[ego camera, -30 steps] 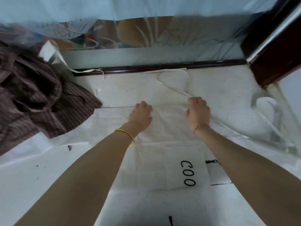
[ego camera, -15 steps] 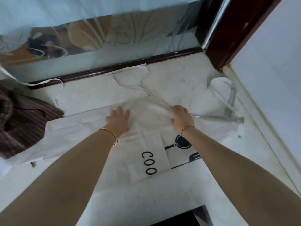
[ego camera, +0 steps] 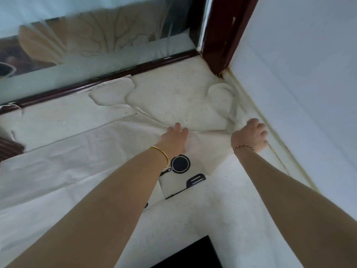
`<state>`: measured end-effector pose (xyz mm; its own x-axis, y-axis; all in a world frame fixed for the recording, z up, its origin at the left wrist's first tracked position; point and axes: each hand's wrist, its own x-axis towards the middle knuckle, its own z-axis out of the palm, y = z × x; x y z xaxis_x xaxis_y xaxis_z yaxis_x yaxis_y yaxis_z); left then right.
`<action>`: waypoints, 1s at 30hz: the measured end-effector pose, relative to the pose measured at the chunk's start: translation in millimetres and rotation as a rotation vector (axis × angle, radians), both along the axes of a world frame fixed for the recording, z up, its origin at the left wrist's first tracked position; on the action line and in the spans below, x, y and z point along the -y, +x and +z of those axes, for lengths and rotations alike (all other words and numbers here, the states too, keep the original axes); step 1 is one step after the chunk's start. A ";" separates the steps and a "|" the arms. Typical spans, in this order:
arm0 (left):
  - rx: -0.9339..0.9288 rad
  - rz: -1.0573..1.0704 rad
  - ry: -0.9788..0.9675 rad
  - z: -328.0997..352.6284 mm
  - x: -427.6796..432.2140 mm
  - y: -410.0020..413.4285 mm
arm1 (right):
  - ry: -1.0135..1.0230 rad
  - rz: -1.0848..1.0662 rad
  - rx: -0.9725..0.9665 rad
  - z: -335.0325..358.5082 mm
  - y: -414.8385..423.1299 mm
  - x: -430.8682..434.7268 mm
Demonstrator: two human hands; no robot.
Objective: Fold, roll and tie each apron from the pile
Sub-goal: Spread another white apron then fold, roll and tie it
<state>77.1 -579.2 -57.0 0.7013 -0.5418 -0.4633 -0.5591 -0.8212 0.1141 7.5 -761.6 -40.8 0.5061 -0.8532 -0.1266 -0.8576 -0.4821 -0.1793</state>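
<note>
The single head-worn view looks steeply down and forward from above both forearms, close over the pale floor, taking in the left hand and right hand on the white apron and tilting toward the corner by the dark door frame.

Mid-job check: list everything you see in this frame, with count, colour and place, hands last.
apron: one, white with black pan and spatula print, spread flat on the floor
apron straps: two loops, white, on the floor beyond the apron
striped cloth: one, brown, left edge
glass door: one, frosted with dark red-brown frame, far side
wall: white, right
dark object: one, black, bottom edge
left hand: gold bangle, fingers flat on the apron
right hand: thin bracelet, fingers curled at the apron's corner by the wall
</note>
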 end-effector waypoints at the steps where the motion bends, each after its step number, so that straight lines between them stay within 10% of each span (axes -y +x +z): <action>1: 0.004 -0.001 0.021 -1.9 1.7 -1.1 | 0.077 -0.098 -0.011 -0.1 -4.5 6.2; 6: 0.025 0.018 0.086 -5.2 8.7 -1.7 | 0.493 -0.022 -0.010 -9.2 -18.8 22.3; 13: 0.005 0.091 0.099 -6.0 11.8 0.2 | 0.630 0.160 0.688 12.3 -16.0 27.4; 18: 0.028 0.116 0.103 -8.0 10.2 -0.7 | 0.188 0.409 0.100 -0.9 -27.1 23.9; 23: 0.030 0.073 0.099 -11.3 8.1 -0.6 | 0.210 0.306 -0.275 -18.5 -37.0 28.6; 30: 0.047 0.100 0.089 -6.1 15.3 8.0 | 0.593 0.007 -0.021 -16.9 -39.0 45.5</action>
<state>85.2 -594.5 -63.1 0.7715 -0.4268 -0.4719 -0.4773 -0.8786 0.0143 -31.5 -807.2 -57.7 0.5035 -0.6304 -0.5909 -0.8611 -0.3098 -0.4031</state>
